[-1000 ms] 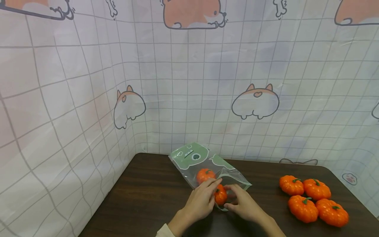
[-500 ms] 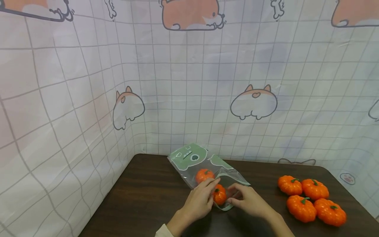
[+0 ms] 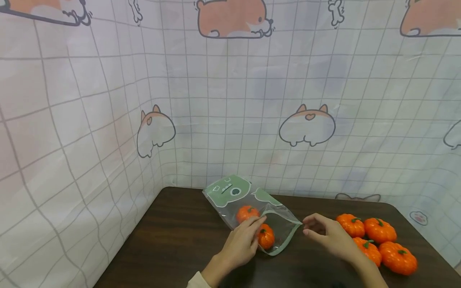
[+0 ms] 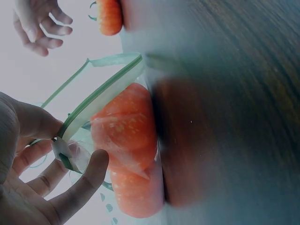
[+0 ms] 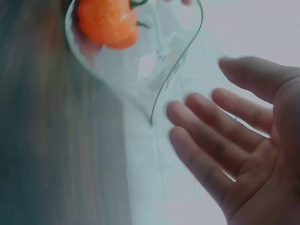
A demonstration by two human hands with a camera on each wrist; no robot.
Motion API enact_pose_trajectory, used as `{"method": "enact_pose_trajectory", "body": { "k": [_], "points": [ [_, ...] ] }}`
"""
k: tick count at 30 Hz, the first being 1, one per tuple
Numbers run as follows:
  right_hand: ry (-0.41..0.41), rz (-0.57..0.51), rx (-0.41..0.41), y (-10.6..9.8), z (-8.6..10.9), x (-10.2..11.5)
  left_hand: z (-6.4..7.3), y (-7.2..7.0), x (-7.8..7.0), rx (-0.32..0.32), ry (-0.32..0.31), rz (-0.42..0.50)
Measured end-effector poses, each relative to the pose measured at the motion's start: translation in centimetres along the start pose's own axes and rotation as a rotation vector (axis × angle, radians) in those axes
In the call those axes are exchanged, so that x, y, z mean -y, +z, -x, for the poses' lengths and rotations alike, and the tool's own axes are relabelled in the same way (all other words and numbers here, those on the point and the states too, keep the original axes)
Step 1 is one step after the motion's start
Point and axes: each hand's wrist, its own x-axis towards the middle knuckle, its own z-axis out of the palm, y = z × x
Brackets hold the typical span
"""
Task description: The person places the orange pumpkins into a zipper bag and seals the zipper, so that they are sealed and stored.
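Observation:
A clear zip bag (image 3: 232, 191) with a green cartoon print lies tilted on the table, its green-rimmed mouth spread towards the right. Two small orange pumpkins are inside: one pumpkin (image 3: 246, 213) farther in, another pumpkin (image 3: 266, 237) near the mouth. My left hand (image 3: 242, 241) pinches the bag's rim; in the left wrist view the green zip edge (image 4: 101, 96) runs from between its thumb and fingers. My right hand (image 3: 333, 237), fingers loosely extended and holding nothing, is just right of the bag's corner. In the right wrist view, the right palm (image 5: 262, 178) faces the bag mouth.
Several loose orange pumpkins (image 3: 398, 258) sit clustered on the right of the dark wooden table (image 3: 173, 232), close behind and beside the right hand. A cloth (image 3: 234, 120) with grid lines and cartoon dogs hangs behind and to the left.
My right hand has left the nearer pumpkin and bag mouth and moved right towards the loose pumpkins. The bag's mouth now shows wider. My left hand has stayed at the rim.

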Motion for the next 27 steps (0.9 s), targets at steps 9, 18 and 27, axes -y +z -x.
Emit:
{"method": "enact_pose_trajectory", "body": {
  "k": [9, 18, 27],
  "points": [
    [0.090, 0.182, -0.225, -2.7, 3.3, -2.5, -0.1, -0.1, 0.1, 0.024, -0.019, 0.010],
    [0.223, 0.234, -0.314, -5.5, 6.7, -6.0, 0.0, -0.1, 0.1, 0.017, -0.023, 0.008],
    [0.233, 0.234, -0.310, -6.3, 8.7, -8.8, -0.1, -0.1, 0.2, 0.003, -0.011, 0.003]
  ]
}}
